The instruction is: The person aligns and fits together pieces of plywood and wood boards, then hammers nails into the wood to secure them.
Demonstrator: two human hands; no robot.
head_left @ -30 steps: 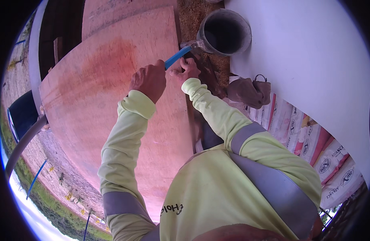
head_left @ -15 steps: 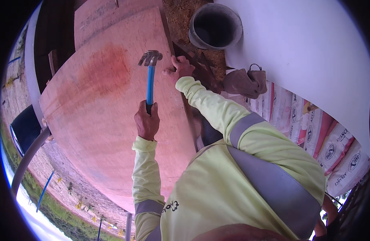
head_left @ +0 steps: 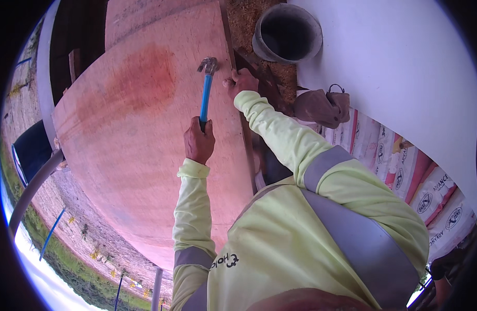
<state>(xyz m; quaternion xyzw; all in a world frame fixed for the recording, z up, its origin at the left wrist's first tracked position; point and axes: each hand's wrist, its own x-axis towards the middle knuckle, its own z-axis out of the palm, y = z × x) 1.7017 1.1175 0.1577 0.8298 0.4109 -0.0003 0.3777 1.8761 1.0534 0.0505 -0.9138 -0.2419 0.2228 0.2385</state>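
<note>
Hammer [head_left: 206,98], upper centre of frame: near-upright axis, left hand [head_left: 199,141] closed round grip; head left of right hand [head_left: 242,83], curled at wooden panel [head_left: 145,140] edge, contents unclear.

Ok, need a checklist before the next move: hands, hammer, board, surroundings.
1. Left hand closed on the hammer handle: ok.
2. Right hand at the edge of the wooden board: ok.
3. Hammer head apart from right hand: ok, gap visible.
4. Hands covered: not ok, both bare.
5. Nail in right fingers: cannot tell, too small.
6. Bucket off the board: ok, beyond its right edge.
</note>
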